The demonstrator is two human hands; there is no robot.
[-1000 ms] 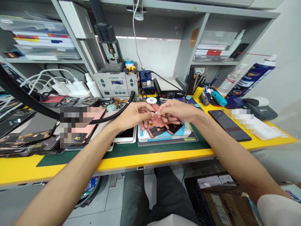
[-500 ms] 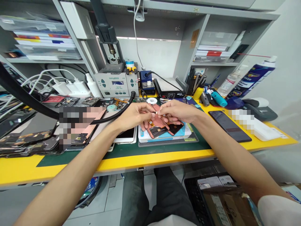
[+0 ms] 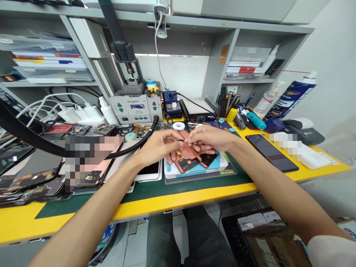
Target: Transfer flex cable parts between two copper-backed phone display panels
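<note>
Two phone screen parts with pinkish backs lie overlapped on a white and blue box (image 3: pixel 171 171) in the middle of the bench. My left hand (image 3: pixel 167 144) is at the left edge of the nearer screen part (image 3: pixel 187 150), its thumb and forefinger pinched. From the right, my right hand (image 3: pixel 207 138) meets it, fingers closed on a tiny pale piece between the two hands, too small to name. Under my right hand the second screen part (image 3: pixel 209 158) shows its dark end. What my left fingertips grip is hidden.
A thick black hose (image 3: pixel 133 148) curves past my left forearm. Stacked screens (image 3: pixel 50 167) and a white tablet (image 3: pixel 150 172) lie left. Behind stand a grey rework station (image 3: pixel 136 107) and a solder roll (image 3: pixel 178 126). A black phone (image 3: pixel 271 154) lies right.
The view has tilted up slightly, so the bench sits lower in the picture. Both hands stay over the screen parts in nearly the same pose.
</note>
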